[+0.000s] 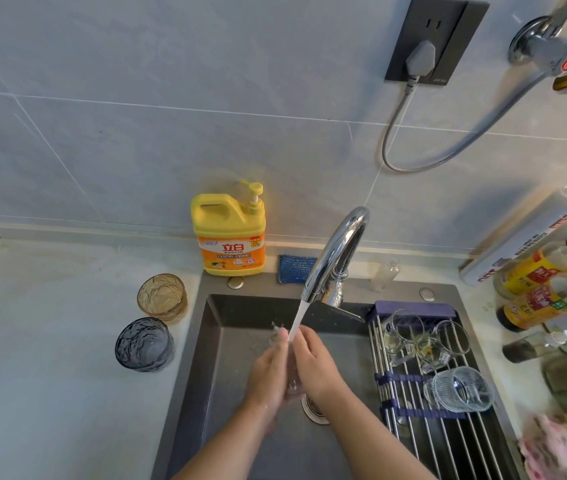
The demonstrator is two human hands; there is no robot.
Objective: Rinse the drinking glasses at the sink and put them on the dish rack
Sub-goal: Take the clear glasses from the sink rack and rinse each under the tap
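My left hand (pixel 268 372) and right hand (pixel 313 365) have fingers curled round a small clear drinking glass (pixel 291 382), held under the tap's white stream (pixel 297 317) above the dark sink (pixel 240 341). I should tilt its mouth into the water, rotating slowly, grip firm.

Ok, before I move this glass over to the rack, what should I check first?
1. Water on the glass: ok, the stream from the faucet lands between the hands.
2. Grip: ok, the left hand and right hand both hold the clear glass.
3. Glass rinsed clean: cannot tell, the hands cover most of it.
4. Room on the dish rack: ok, bare bars lie in front of the ribbed glass.
5. All glasses rinsed: not ok, the amber glass and blue glass stand on the counter.
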